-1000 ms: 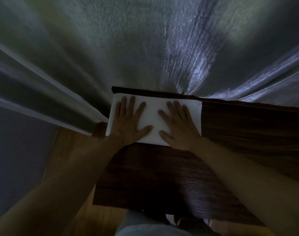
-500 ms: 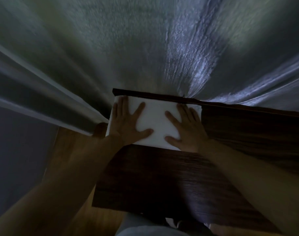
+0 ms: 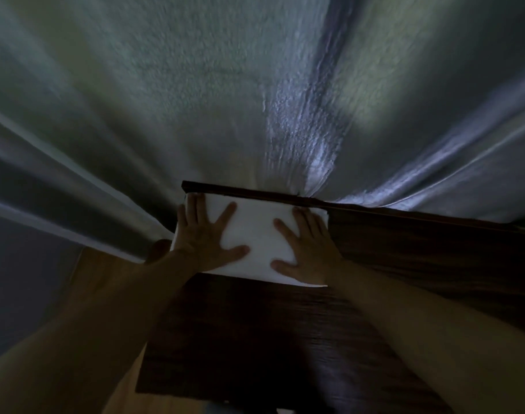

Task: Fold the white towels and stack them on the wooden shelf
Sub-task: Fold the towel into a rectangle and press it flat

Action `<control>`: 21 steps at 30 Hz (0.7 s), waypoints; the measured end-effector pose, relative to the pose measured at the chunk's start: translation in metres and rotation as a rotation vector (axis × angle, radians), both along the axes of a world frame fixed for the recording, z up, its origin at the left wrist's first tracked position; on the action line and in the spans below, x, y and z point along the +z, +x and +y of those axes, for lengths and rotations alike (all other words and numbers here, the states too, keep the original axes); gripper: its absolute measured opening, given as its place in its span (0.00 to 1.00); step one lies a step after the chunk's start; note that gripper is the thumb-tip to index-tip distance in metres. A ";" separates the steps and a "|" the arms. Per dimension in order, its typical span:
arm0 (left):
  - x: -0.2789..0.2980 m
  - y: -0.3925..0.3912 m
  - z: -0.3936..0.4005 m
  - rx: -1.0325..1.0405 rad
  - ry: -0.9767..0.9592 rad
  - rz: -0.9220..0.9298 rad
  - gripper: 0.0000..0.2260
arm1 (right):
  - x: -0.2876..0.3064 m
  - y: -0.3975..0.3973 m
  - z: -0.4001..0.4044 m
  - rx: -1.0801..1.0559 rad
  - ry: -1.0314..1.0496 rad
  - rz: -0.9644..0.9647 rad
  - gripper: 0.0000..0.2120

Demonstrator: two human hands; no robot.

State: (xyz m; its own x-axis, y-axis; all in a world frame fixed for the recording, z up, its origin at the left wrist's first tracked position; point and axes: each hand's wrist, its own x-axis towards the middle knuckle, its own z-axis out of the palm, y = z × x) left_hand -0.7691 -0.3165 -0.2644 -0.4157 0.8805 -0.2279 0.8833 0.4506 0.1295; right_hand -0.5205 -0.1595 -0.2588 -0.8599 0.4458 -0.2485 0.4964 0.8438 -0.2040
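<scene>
A folded white towel (image 3: 255,234) lies at the back left corner of the dark wooden shelf (image 3: 255,339), against its raised back edge. My left hand (image 3: 206,237) lies flat on the towel's left half, fingers spread and straight, pressing down. On the right half my right hand (image 3: 307,249) presses in the same flat way, its outer fingers near the towel's right edge. The light is dim.
A pale curtain (image 3: 225,100) hangs right behind the shelf and drapes down its left side. Lighter wood floor (image 3: 100,279) shows to the left, below the shelf. More bare shelf top (image 3: 434,249) stretches to the right of the towel.
Both hands have slid outward on the towel, the left toward its left edge and the right toward its right edge. The towel has stayed in place.
</scene>
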 end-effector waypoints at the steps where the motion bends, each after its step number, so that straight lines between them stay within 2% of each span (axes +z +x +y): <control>1: 0.005 0.000 0.001 -0.003 -0.043 -0.006 0.50 | 0.007 -0.001 0.001 0.014 -0.021 -0.026 0.46; 5: 0.036 0.007 0.015 -0.063 -0.272 0.122 0.53 | 0.049 0.000 0.003 0.061 -0.019 -0.071 0.40; 7: 0.062 0.023 0.030 -0.141 -0.318 0.226 0.50 | 0.073 0.005 0.001 0.038 -0.029 -0.042 0.35; 11: 0.114 0.076 0.063 -0.324 -0.053 0.261 0.27 | 0.118 0.032 0.000 -0.076 -0.082 0.013 0.27; 13: 0.136 0.106 0.082 -0.418 0.050 0.219 0.20 | 0.139 0.054 0.001 -0.170 -0.081 0.037 0.23; 17: 0.177 0.176 0.120 -0.560 0.146 0.116 0.15 | 0.174 0.113 0.004 -0.302 -0.035 0.119 0.17; 21: 0.205 0.257 0.153 -0.648 0.235 0.133 0.14 | 0.207 0.189 0.015 -0.463 0.092 0.095 0.16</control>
State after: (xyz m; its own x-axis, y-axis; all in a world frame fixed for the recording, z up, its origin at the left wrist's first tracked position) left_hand -0.5122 -0.1636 -0.0597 0.1989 0.9799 0.0151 0.9795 -0.1992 0.0311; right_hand -0.3311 -0.1443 -0.0522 -0.5829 0.8037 -0.1197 0.8070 0.5553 -0.2012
